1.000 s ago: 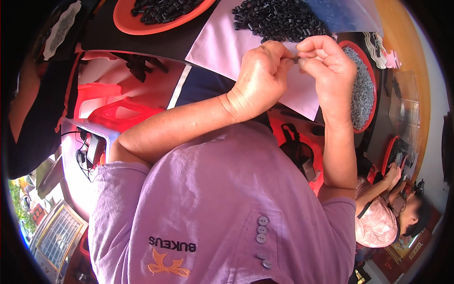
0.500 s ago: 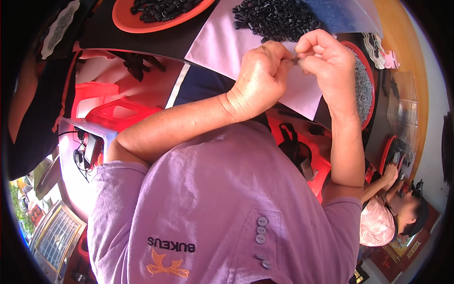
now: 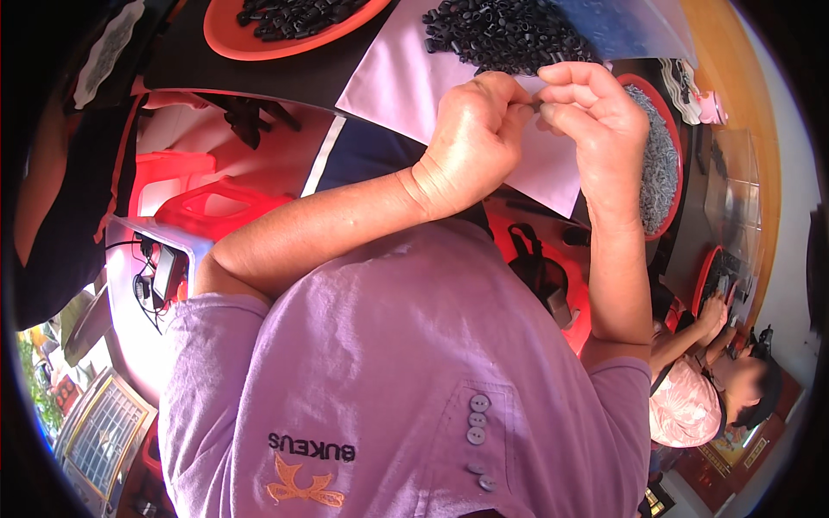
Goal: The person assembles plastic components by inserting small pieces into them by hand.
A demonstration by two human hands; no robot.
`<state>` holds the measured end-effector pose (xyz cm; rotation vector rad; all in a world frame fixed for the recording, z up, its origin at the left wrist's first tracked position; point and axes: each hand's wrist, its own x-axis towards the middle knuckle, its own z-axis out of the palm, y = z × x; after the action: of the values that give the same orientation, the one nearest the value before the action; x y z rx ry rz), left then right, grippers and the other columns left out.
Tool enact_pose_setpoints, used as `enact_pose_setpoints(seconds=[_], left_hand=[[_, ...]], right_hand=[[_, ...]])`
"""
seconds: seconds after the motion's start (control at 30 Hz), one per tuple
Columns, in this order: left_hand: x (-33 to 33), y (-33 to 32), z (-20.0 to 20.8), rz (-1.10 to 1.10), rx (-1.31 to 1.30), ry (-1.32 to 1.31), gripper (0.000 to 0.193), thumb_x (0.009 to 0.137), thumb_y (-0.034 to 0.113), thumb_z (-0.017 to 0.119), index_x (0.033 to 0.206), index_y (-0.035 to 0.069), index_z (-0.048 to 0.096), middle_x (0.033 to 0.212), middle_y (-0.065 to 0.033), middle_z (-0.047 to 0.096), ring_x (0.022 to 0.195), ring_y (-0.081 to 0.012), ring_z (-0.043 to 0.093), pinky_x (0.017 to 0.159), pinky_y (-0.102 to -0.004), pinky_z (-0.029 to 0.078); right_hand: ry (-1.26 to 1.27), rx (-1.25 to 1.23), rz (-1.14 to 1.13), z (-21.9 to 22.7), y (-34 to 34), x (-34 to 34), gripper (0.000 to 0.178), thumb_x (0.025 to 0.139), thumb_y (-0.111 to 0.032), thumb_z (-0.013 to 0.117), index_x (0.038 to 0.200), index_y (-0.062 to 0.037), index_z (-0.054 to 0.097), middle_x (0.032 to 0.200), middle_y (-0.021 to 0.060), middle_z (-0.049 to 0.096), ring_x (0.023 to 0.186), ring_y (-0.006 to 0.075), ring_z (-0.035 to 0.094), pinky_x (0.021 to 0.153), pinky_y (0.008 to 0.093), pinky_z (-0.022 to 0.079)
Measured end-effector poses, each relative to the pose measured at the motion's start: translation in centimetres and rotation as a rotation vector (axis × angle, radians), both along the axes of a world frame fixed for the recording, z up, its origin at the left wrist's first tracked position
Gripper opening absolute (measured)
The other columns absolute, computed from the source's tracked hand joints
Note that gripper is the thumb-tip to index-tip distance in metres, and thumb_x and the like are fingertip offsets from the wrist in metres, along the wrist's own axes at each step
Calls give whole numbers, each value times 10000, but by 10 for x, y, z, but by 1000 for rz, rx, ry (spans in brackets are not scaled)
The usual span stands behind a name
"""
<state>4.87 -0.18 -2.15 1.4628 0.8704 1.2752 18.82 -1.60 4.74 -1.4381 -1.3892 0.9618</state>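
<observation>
My left hand and my right hand meet fingertip to fingertip over a pale pink cloth. Thumb and forefinger of each hand are pinched close around a tiny dark spot between them, too small and hidden to name. Just beyond the fingers lies a heap of small black ring-like pieces. Beside my right hand stands a red basin of small grey metal-looking pieces, partly covered by that hand.
An orange-red basin of longer black pieces sits at the far left. Red plastic stools stand below the table's left side. A clear plastic sheet lies at the back. At the right, a co-worker works by another red basin.
My right forearm has swung a little to the left and my right fingers have dipped slightly. The left hand stays nearly in place; the fingertips remain together.
</observation>
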Motion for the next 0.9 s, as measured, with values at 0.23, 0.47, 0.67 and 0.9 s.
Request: enact_pose_setpoints(seconds=[0.23, 0.47, 0.67, 0.9], left_hand=[[1, 1, 0, 1, -29, -19, 50, 828, -38, 584, 849, -52, 628, 777, -229, 646, 723, -369, 640, 648, -397, 510], [-3, 0, -1, -31, -25, 40, 91, 901, 17, 597, 954, -43, 641, 771, -54, 613, 673, -106, 576, 598, -258, 478], [-1, 0, -1, -32, -42, 15, 94, 899, 15, 599, 958, -40, 646, 781, -63, 617, 671, -106, 576, 593, -255, 478], [-2, 0, -2, -42, -37, 13, 93, 897, 17, 603, 961, -35, 646, 784, -64, 619, 662, -105, 578, 583, -253, 480]], right_hand=[[-105, 87, 10, -6, 3, 0, 213, 814, 105, 575, 986, 0, 643, 880, 46, 688, 770, 92, 641, 692, 226, 514], [-268, 225, 73, -4, 5, 0, 220, 794, 118, 569, 954, -12, 644, 833, 21, 686, 754, 63, 636, 668, 219, 509], [-243, 101, 79, 2, 4, 2, 214, 813, 121, 548, 985, 9, 609, 893, 22, 647, 813, 84, 613, 721, 222, 500], [-264, 197, 149, 2, 9, 3, 209, 773, 136, 544, 912, -3, 615, 793, 15, 661, 744, 68, 628, 667, 215, 503]])
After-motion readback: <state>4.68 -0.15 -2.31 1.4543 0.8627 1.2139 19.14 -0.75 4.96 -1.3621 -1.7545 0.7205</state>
